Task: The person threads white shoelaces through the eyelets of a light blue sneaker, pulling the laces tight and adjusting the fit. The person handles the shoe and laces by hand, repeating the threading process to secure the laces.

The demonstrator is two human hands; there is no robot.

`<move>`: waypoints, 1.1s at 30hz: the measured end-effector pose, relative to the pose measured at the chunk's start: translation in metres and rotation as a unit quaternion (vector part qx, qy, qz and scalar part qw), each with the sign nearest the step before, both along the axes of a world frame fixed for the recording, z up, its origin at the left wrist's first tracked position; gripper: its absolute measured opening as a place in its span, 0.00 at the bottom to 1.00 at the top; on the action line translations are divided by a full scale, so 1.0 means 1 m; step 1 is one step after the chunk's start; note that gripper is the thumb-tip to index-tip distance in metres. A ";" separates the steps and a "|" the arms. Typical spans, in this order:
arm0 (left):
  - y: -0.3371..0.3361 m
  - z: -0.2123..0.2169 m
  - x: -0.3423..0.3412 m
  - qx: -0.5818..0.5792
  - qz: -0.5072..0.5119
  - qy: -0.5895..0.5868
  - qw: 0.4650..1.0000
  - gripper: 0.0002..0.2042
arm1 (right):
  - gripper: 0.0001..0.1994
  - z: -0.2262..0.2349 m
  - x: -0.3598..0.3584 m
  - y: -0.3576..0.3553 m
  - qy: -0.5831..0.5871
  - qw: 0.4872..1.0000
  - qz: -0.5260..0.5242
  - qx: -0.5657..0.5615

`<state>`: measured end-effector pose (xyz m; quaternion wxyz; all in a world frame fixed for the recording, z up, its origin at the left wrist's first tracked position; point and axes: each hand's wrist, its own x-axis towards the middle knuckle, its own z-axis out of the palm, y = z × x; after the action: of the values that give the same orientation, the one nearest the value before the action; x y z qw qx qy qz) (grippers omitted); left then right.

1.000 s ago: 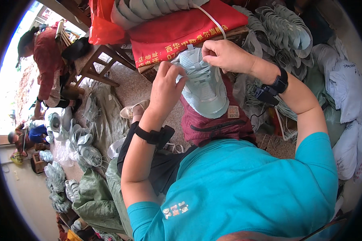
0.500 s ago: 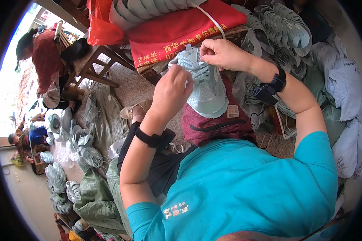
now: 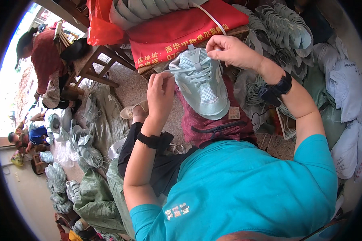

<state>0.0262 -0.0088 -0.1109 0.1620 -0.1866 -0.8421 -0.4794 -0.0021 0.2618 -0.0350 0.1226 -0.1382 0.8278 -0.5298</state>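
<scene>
A pale blue-green shoe upper [image 3: 201, 90] with a mesh toe lies toe toward me on the dark red striped cloth [image 3: 213, 130] over my lap. Its pale shoelace [image 3: 191, 76] crosses in rows over the tongue [image 3: 191, 58]. At the left of the collar, my left hand [image 3: 160, 96] pinches one lace end, drawn out sideways. My right hand [image 3: 234, 51] is closed at the upper right side, holding the other lace end between thumb and forefinger. Both wrists wear black straps.
A red printed cloth [image 3: 181, 34] covers a low wooden bench ahead, with stacked grey-green uppers [image 3: 149, 10] on top. Bundles of uppers [image 3: 283, 32] and white sacks [image 3: 348, 88] stand at right. Left are a wooden stool [image 3: 94, 64], piled shoe parts [image 3: 84, 148] and other people [image 3: 46, 60].
My hands have spread apart: the left moved left and down, the right moved slightly right. The lace now stretches between them, and more of the shoe upper shows.
</scene>
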 end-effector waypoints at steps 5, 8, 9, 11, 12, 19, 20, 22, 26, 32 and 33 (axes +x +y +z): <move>0.022 0.019 0.010 -0.026 -0.037 0.011 0.999 0.07 | 0.08 0.000 0.004 -0.006 0.118 0.989 0.066 0.063; 0.027 0.018 0.010 -0.104 -0.034 0.054 0.993 0.07 | 0.08 0.002 0.005 -0.009 0.097 0.992 0.034 0.070; 0.029 0.020 0.009 -0.115 -0.028 0.046 0.992 0.07 | 0.08 0.002 0.004 -0.008 0.087 0.993 0.021 0.073; 0.032 0.026 0.008 -0.129 -0.018 0.022 0.991 0.08 | 0.08 -0.002 0.004 -0.007 0.098 0.992 0.018 0.074; 0.032 0.032 0.007 -0.133 -0.015 0.006 0.991 0.08 | 0.08 -0.003 0.004 -0.007 0.103 0.992 0.017 0.073; 0.024 0.045 0.003 -0.040 -0.204 -0.237 0.949 0.08 | 0.08 -0.005 0.003 -0.008 0.088 0.993 0.032 0.077; 0.025 0.050 0.004 -0.072 -0.207 -0.222 0.950 0.09 | 0.08 -0.010 0.002 -0.008 0.087 0.993 0.036 0.074; 0.026 0.059 0.007 -0.138 -0.214 -0.195 0.947 0.11 | 0.08 -0.010 0.004 -0.009 0.070 0.994 0.040 0.072; 0.020 0.046 0.003 -0.177 -0.076 -0.030 0.981 0.11 | 0.08 -0.015 0.003 -0.008 0.062 0.994 0.041 0.074; 0.020 0.025 0.007 0.000 -0.004 -0.075 0.997 0.07 | 0.08 -0.009 0.006 -0.010 0.044 0.996 0.035 0.074; 0.018 0.022 0.006 0.020 -0.025 -0.099 0.995 0.07 | 0.08 -0.008 0.006 -0.010 0.034 0.996 0.033 0.073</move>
<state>0.0326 0.0096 -0.0885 0.0692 -0.1561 -0.8390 -0.5166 0.0040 0.2515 -0.0428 0.1212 -0.1737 0.8629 -0.4588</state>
